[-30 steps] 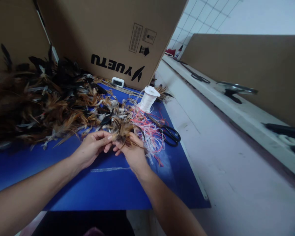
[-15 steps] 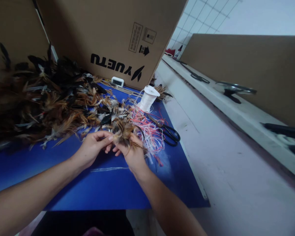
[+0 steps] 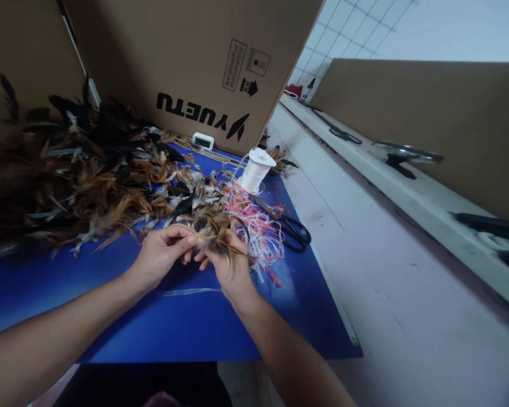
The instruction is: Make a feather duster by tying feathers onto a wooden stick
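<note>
Between both hands, above the front of the blue tabletop (image 3: 173,333), is a small bunch of brown feathers (image 3: 212,230). My left hand (image 3: 156,254) pinches its pale end between thumb and fingertips. Around the bunch's right side my right hand (image 3: 231,268) is closed, with feathers fanning out over the thumb and palm. Some of the right fingers are hidden behind the feathers. Just right of that hand lies a tangle of pink and white strands (image 3: 261,232). A clear strip (image 3: 190,292) rests on the table below the hands.
A large heap of brown and black feathers (image 3: 80,181) covers the table's left and back. Black-handled scissors (image 3: 294,232) and a white spool (image 3: 257,169) stand right of centre. A small white digital clock (image 3: 203,141) sits before a cardboard box (image 3: 186,51). A ledge (image 3: 365,164) runs along the right.
Both hands stay in nearly the same place, still on the feather bunch. The feathers in the right hand have shifted slightly.
</note>
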Demonstrator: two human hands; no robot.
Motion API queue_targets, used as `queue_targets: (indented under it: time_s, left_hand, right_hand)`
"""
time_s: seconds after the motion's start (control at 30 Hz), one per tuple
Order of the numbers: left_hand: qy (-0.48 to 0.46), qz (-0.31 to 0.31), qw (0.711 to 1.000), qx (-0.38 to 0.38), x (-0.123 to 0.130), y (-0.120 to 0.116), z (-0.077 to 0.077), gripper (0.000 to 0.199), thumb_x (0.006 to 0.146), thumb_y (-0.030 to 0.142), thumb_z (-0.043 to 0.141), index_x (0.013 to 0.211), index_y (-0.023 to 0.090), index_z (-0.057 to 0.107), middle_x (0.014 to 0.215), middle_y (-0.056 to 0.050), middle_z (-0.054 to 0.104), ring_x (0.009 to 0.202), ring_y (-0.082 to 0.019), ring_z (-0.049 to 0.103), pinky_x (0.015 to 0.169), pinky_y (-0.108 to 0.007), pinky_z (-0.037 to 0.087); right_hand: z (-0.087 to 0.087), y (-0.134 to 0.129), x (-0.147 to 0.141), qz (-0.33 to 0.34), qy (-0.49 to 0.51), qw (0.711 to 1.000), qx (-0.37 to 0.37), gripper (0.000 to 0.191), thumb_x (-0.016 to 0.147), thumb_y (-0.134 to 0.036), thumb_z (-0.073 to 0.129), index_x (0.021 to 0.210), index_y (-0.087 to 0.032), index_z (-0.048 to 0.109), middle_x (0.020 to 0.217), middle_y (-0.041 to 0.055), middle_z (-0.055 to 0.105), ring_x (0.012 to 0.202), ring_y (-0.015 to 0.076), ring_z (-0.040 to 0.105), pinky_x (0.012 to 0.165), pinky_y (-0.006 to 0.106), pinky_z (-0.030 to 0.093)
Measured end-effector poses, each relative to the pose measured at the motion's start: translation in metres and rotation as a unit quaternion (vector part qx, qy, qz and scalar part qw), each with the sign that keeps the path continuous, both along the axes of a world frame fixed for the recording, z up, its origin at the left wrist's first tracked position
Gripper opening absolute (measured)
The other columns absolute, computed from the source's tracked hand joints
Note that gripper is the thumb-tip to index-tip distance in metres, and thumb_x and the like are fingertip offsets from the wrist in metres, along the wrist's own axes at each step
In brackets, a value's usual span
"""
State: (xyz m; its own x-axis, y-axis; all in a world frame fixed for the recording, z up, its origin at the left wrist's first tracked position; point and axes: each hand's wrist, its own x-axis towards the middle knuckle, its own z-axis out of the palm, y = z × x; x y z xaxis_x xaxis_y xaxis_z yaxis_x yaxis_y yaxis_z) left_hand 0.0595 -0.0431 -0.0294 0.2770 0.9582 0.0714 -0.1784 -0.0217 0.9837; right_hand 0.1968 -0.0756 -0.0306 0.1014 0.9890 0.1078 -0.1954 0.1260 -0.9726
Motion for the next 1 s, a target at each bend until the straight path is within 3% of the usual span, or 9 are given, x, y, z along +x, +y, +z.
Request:
queue_targets:
  time_s: [0.2,0.4,0.6,0.7,1.0]
  left_hand:
    - [-0.015,0.000,1.000,0.015,-0.0036,0.0018,0.0024,0.014,0.075,0.029,0.070,0.074,0.014,0.069,0.061,-0.001,0.060,0.047,-0.007,0.046,0.047,-0.020,0.038]
    - [-0.023,-0.011,1.000,-0.017,-0.0045,0.0028,0.0065,0.016,0.074,0.029,0.070,0.075,0.014,0.069,0.049,0.002,0.054,0.047,-0.008,0.045,0.049,-0.021,0.039]
    - [-0.035,-0.028,0.997,-0.063,-0.0020,0.0002,0.0076,0.018,0.071,0.030,0.072,0.078,0.013,0.069,0.056,-0.001,0.058,0.050,-0.009,0.049,0.046,-0.020,0.039]
    - [-0.032,-0.034,0.997,-0.063,-0.0014,-0.0003,0.0064,0.018,0.071,0.031,0.072,0.078,0.014,0.070,0.054,0.000,0.057,0.050,-0.010,0.050,0.045,-0.020,0.039]
    - [-0.021,-0.029,0.999,-0.039,-0.0021,0.0013,0.0042,0.016,0.073,0.029,0.071,0.076,0.013,0.069,0.058,-0.001,0.060,0.052,-0.009,0.052,0.048,-0.020,0.042]
  right_hand:
    - [0.0105,-0.0038,0.0003,-0.005,-0.044,0.999,-0.016,0.019,0.073,-0.034,0.069,0.079,-0.018,0.061,0.062,0.0003,0.061,0.051,0.0143,0.058,0.045,0.026,0.048]
    - [0.0051,-0.0005,0.0016,-0.020,-0.120,0.993,-0.003,0.009,0.072,-0.023,0.067,0.081,-0.023,0.066,0.085,0.0014,0.070,0.081,0.0192,0.064,0.077,0.035,0.053]
    - [0.0040,0.0006,0.0053,-0.018,-0.116,0.992,0.044,0.003,0.076,-0.026,0.064,0.077,-0.023,0.065,0.079,-0.0001,0.068,0.077,0.0189,0.063,0.078,0.035,0.051]
    - [0.0071,0.0003,0.0072,0.007,-0.112,0.991,0.073,0.009,0.078,-0.026,0.064,0.069,-0.023,0.063,0.075,-0.0007,0.066,0.073,0.0179,0.062,0.076,0.033,0.050]
    - [0.0059,-0.0024,0.0060,-0.007,-0.140,0.989,0.055,0.009,0.080,-0.031,0.062,0.077,-0.022,0.062,0.080,0.0014,0.066,0.079,0.0188,0.062,0.079,0.034,0.050]
